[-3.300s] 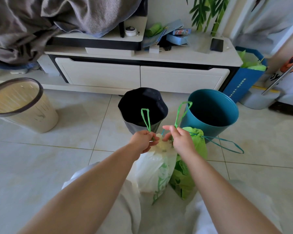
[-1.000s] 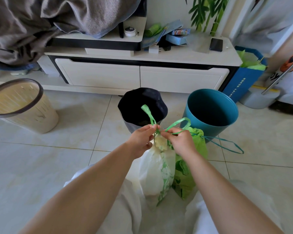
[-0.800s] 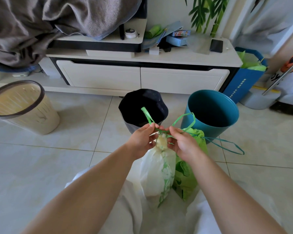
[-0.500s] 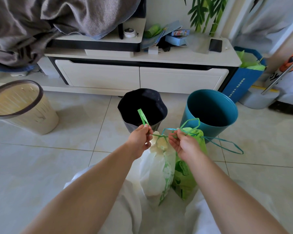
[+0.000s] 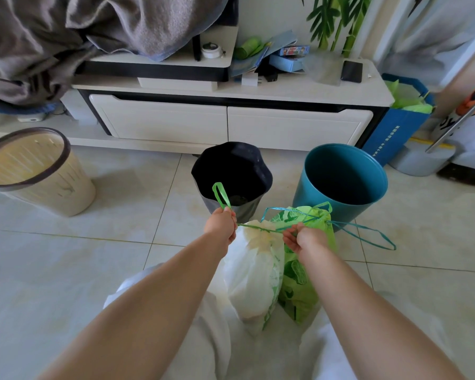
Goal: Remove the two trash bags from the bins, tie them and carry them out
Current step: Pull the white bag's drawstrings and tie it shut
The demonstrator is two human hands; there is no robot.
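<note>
Head view: the green drawstring (image 5: 258, 228) of the white trash bag (image 5: 254, 281) is pinched at both ends and held taut between the hands. Left hand (image 5: 222, 224) is closed on one end, with a loop of the string standing up above the fist. Right hand (image 5: 306, 238) is closed on the other end, fingers curled around it. The gathered neck of the white bag sits just below the stretched string, between the two grips; the bag body hangs below, between the knees. The green trash bag (image 5: 303, 272) is seen touching the white one, directly under and behind the right grip, its blue drawstring (image 5: 368, 237) trailing loose on the floor to the right. Beyond the left grip the black bin (image 5: 232, 171) is seen; beyond the right grip, the teal bin (image 5: 343, 176). A beige bin (image 5: 36, 171) is located well left of both grips.
</note>
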